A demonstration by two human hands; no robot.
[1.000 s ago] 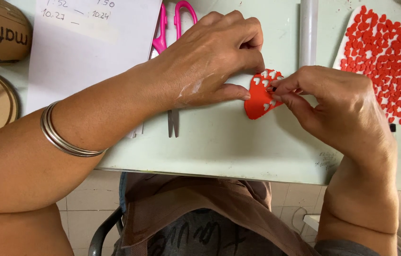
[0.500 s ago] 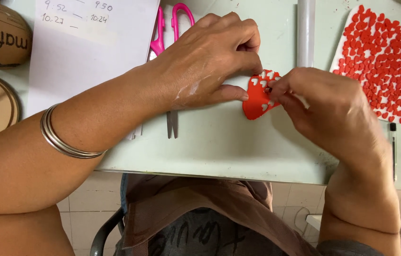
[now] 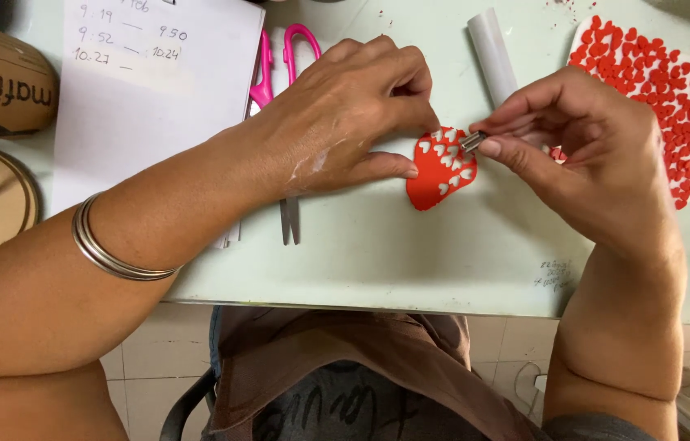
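Left hand (image 3: 345, 122) pressed flat; right hand (image 3: 573, 147) fingers pinched.

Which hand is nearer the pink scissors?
Left. The left hand lies over the pink scissors; the right hand is apart, across the red sheet.

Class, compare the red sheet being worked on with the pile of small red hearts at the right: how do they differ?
The red sheet is one flat piece full of heart-shaped holes; the small red hearts are many loose pieces. The sheet lies between the left hand and right hand, the left's fingertips pressing on it; the hearts lie untouched on a white sheet beside them. Both are the same red.
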